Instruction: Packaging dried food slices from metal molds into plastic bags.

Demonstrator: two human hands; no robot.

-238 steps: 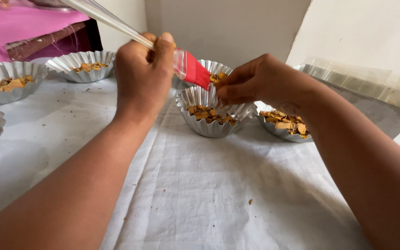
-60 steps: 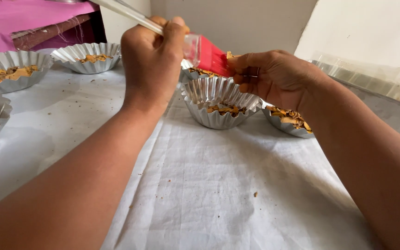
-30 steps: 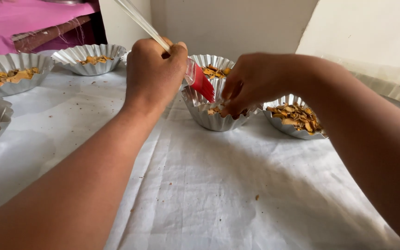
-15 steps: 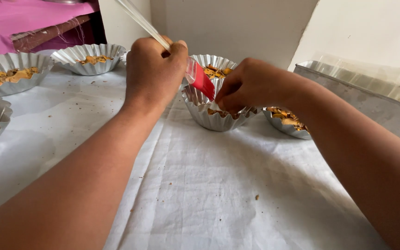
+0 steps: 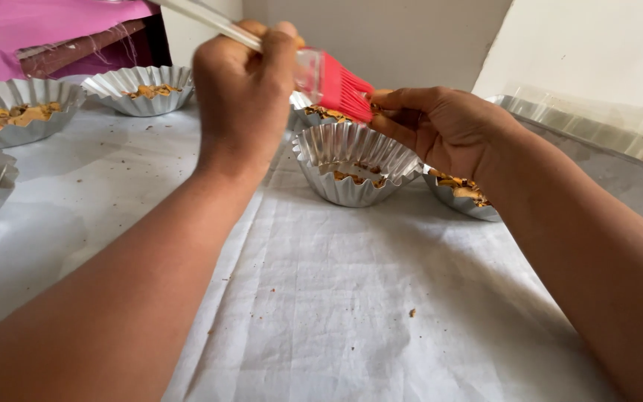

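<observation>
Red silicone brush [image 5: 344, 88] is up in the air, held by my left hand [image 5: 245, 89], fingers wrapped tight round its clear handle. Bristles point right and sit just above the nearest fluted foil cup [image 5: 356, 164]. My right hand [image 5: 440, 126] is at the bristle tips: thumb and forefinger pinched together against them, other fingers curled loosely. I can't tell if anything is held in that pinch.

That near foil cup sits on the white paper sheet [image 5: 336, 298], with brown crumbs in its bottom. Second filled cup [image 5: 459, 195] is just beside it on the right, partly hidden under my right wrist. Third one [image 5: 314, 113] is behind it, mostly covered by the brush.

Far left: two more filled cups [image 5: 139, 89] and [image 5: 16, 112], well apart from the hands. Pink cloth [image 5: 53, 22] top left. Loose crumbs are scattered on the sheet.
</observation>
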